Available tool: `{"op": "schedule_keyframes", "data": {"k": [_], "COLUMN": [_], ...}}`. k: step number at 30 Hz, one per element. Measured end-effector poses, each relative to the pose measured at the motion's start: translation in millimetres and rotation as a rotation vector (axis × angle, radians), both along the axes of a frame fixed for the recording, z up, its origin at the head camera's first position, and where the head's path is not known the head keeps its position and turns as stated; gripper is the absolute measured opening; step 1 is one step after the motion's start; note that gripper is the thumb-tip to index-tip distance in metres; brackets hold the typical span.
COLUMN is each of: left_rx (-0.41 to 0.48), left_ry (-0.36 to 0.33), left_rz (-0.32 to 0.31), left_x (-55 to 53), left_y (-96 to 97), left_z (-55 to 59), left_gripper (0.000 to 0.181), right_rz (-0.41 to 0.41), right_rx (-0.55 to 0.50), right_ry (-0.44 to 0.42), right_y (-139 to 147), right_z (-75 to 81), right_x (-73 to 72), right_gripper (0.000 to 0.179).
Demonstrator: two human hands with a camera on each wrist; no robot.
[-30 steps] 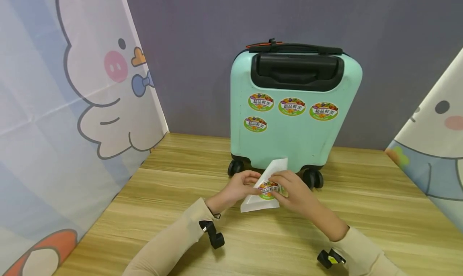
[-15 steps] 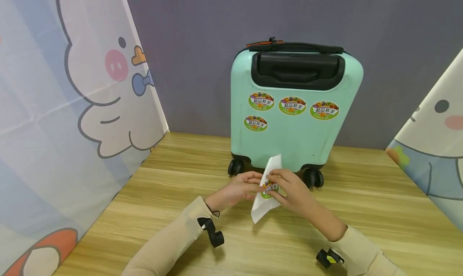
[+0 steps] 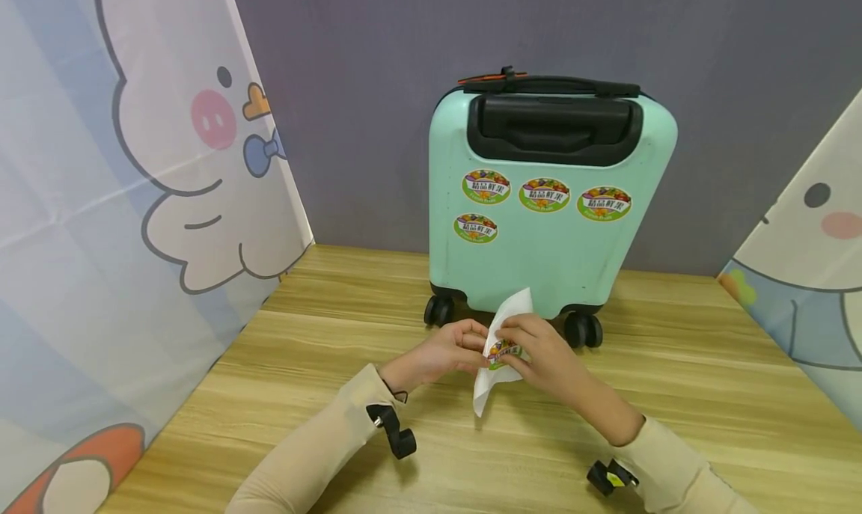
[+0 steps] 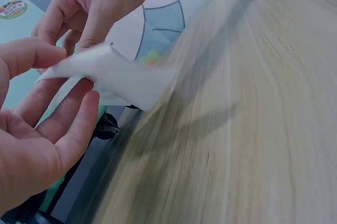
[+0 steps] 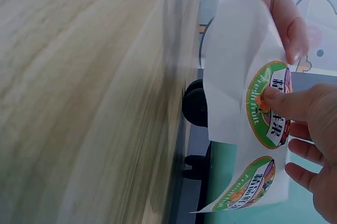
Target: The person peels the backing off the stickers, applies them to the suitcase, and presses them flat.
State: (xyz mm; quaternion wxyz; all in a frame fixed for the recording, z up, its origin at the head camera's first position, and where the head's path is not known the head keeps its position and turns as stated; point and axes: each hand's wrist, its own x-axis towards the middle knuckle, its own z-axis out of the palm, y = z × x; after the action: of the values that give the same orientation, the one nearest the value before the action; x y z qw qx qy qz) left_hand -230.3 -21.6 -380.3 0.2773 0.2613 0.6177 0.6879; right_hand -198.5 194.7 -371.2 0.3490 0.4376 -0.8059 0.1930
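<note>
In front of the suitcase (image 3: 532, 267), a bent white sticker sheet (image 3: 486, 390) is held up between both hands. My left hand (image 3: 441, 355) pinches its left edge between thumb and fingers; the left wrist view shows the sheet's pale back (image 4: 124, 74). On the other side, my right hand (image 3: 551, 360) grips the sheet, its thumb lying on an oval fruit sticker (image 5: 258, 113) with a green border. A second oval sticker (image 5: 247, 187) shows lower on the sheet in the right wrist view. The right index fingertip is hidden behind the sheet there.
The mint-green suitcase stands upright on black wheels (image 3: 583, 329) against a grey wall (image 3: 350, 125). Several oval stickers (image 3: 544, 195) are on its front. Wood-grain tabletop (image 3: 323, 289) lies around the hands. Cartoon-printed cloths (image 3: 188, 222) hang at both sides.
The sheet has turned and curled, its lower end swinging right and then bending up more narrowly. Both hands keep hold of it with only slight finger shifts.
</note>
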Motion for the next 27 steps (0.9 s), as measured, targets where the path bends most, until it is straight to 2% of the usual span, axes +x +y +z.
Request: {"op": "schedule_keyframes", "data": {"k": [8,15,23,27], "left_rx": [-0.020,-0.015,0.021,-0.013], "left_ry": [0.102,0.185,0.193,0.152], "left_rz": [-0.012,-0.027,-0.084,-0.065], "left_x": [1.5,1.6,-0.1,-2.0], "left_y": [-1.5,-1.5,-3.9,-6.1], "left_z": [2.4,0.9,-0.4,-2.0], "left_gripper": [0.037,0.036,0.038,0.027], "right_rz": [-0.007,-0.048,-0.017,-0.012], "right_rx": [-0.017,-0.083,-0.131,-0.126], "right_ry": [-0.032,-0.133,-0.195,-0.250], "right_y": [-1.6,-1.6,-2.1,-2.4], "right_z": [2.0,1.8,4.1,5.0], "right_x": [0.6,3.1,4.0,5.1], "right_gripper": [0.035,0.033,0.027,0.023]}}
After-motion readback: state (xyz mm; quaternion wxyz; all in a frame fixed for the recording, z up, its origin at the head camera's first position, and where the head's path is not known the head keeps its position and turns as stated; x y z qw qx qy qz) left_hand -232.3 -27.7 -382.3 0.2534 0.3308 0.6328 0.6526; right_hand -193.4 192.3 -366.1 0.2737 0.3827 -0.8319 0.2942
